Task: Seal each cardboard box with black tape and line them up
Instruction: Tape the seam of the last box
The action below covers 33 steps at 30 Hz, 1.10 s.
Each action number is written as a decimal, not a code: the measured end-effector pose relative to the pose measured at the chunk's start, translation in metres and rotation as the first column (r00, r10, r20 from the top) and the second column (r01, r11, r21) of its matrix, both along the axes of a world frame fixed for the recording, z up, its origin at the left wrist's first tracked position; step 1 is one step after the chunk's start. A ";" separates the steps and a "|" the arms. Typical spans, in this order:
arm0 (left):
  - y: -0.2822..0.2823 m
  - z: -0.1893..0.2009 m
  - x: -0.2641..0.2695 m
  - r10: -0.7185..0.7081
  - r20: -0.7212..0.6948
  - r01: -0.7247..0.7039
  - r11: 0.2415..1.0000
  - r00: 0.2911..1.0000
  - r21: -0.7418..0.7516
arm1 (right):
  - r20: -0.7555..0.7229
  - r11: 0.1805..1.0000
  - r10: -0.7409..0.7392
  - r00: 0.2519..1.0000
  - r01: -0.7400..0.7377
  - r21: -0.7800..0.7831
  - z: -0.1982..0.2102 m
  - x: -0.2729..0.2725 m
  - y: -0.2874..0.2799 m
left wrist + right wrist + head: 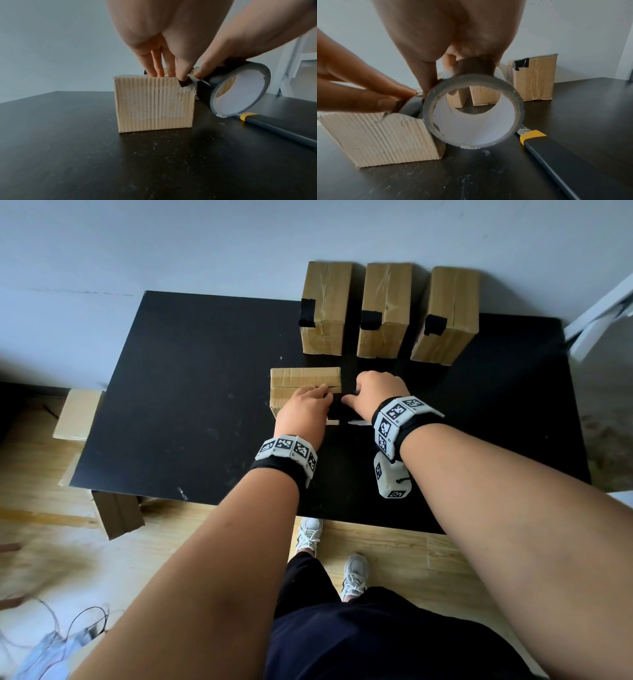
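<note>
A small cardboard box [301, 381] lies mid-table under both hands. My left hand [323, 395] rests straight fingers on the box top [154, 104], and its thumb presses the end of the black tape [185, 83] onto the near upper corner. My right hand [373, 392] grips the roll of black tape [518, 102] just right of the box, with a short strip stretched from roll to box. In the head view the hands hide most of the roll. Three boxes [325, 309] [385, 309] [447, 313] stand side by side at the table's back edge, each with a black tape patch.
A black and yellow utility knife [565, 159] lies on the black table [171, 405] right of the roll. More cardboard boxes [77, 416] sit on the wooden floor left of the table. A white frame [599, 316] stands at the far right.
</note>
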State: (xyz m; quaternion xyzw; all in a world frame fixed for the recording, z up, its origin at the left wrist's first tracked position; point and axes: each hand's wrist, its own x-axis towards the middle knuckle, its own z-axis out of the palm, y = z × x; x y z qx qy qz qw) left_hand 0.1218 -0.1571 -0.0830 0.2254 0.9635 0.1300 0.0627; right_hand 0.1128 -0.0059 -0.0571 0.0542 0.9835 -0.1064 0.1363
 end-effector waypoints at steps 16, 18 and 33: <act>0.007 -0.001 0.004 0.022 0.015 -0.020 0.992 1.000 -0.126 | 0.011 0.962 -0.079 0.997 0.079 -0.259 -0.015 0.003 0.009; 0.008 -0.002 0.007 0.035 0.023 -0.032 0.993 0.999 -0.110 | 0.020 0.965 -0.075 0.997 0.078 -0.251 -0.014 0.001 0.009; 0.008 0.005 0.012 0.016 0.007 -0.015 1.000 1.000 -0.019 | 0.054 0.946 -0.161 0.985 0.170 -0.278 -0.010 0.004 0.011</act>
